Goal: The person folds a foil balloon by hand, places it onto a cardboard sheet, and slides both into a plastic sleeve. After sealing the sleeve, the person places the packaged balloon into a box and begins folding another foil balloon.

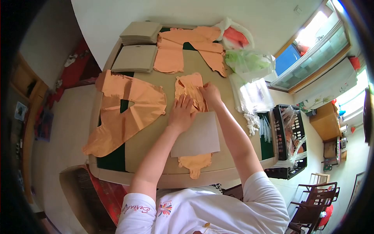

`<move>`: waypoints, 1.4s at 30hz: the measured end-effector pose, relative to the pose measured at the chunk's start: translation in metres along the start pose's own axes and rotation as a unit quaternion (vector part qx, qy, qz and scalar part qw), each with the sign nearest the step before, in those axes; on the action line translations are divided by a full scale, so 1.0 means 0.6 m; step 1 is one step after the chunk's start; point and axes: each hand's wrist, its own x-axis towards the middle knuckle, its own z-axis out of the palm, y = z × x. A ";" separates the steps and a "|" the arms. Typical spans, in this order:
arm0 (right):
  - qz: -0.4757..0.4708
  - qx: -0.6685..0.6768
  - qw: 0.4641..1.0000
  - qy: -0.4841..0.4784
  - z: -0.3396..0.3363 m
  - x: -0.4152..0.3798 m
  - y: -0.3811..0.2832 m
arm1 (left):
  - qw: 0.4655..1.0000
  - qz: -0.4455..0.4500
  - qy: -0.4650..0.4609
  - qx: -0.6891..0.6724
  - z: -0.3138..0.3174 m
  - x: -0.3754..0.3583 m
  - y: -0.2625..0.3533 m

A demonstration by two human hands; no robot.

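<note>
A rose-gold foil balloon (189, 84) lies flat and creased at the middle of the table, partly folded over itself. My left hand (182, 114) rests on its lower part with the fingers stretched out flat. At the balloon's right edge my right hand (210, 94) has its fingers closed, pinching the foil. Below the hands a pale grey card (196, 136) lies over part of the foil. A rose-gold foil end with a narrow tab (195, 163) sticks out from under the card's near edge.
Large flat rose-gold foil balloons lie at left (128, 113) and at the back (169, 50). Two stacks of grey cards (134, 58) stand back left. Clear plastic bags (253, 93) and white straws (265, 128) lie at right, beside a black crate (290, 136).
</note>
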 end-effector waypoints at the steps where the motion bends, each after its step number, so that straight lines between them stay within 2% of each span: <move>1: 0.036 0.013 0.998 -0.047 -0.012 -0.007 -0.004 | 1.000 0.002 0.005 0.007 0.003 -0.002 0.001; 7: -0.006 0.089 0.982 -0.168 -0.024 -0.011 0.004 | 1.000 0.009 0.004 -0.001 0.001 -0.002 0.000; 10: 0.006 0.003 0.990 -0.140 -0.006 -0.014 0.001 | 1.000 0.003 0.004 -0.014 0.001 -0.001 0.000; 13: 0.019 0.008 0.992 -0.121 0.000 -0.015 0.001 | 0.999 0.010 0.028 -0.021 0.003 -0.002 -0.001; 16: 0.036 0.030 0.990 -0.131 0.002 -0.013 0.000 | 0.993 0.026 0.106 -0.043 -0.007 -0.012 0.005; 19: 0.041 0.041 0.991 -0.122 0.001 -0.020 -0.002 | 0.990 0.082 -0.027 -0.111 -0.024 -0.075 0.033; 22: 0.050 0.054 0.990 -0.120 0.003 -0.021 -0.001 | 0.988 0.136 -0.048 -0.055 -0.029 -0.152 0.061; 25: 0.003 0.102 0.990 -0.094 -0.005 -0.036 -0.001 | 0.989 0.118 -0.021 -0.085 -0.021 -0.171 0.053; 28: -0.003 0.180 0.981 -0.068 -0.021 -0.063 -0.001 | 0.991 0.121 0.014 -0.061 -0.015 -0.170 0.050; 31: -0.036 0.327 0.943 -0.055 -0.052 -0.117 -0.005 | 0.991 0.121 0.008 -0.062 -0.016 -0.167 0.051; 34: -0.178 0.220 0.958 -0.039 -0.060 -0.153 0.033 | 0.989 0.124 0.025 -0.079 -0.010 -0.165 0.049; 37: -0.309 0.204 0.928 -0.044 -0.079 -0.218 0.052 | 0.992 0.114 -0.040 -0.047 -0.008 -0.160 0.045; 40: -0.380 0.123 0.914 -0.073 -0.060 -0.257 0.087 | 0.983 0.128 0.016 -0.130 -0.032 -0.154 0.054; 42: -0.363 0.118 0.921 -0.081 -0.070 -0.286 0.088 | 0.982 0.127 0.028 -0.139 -0.033 -0.153 0.054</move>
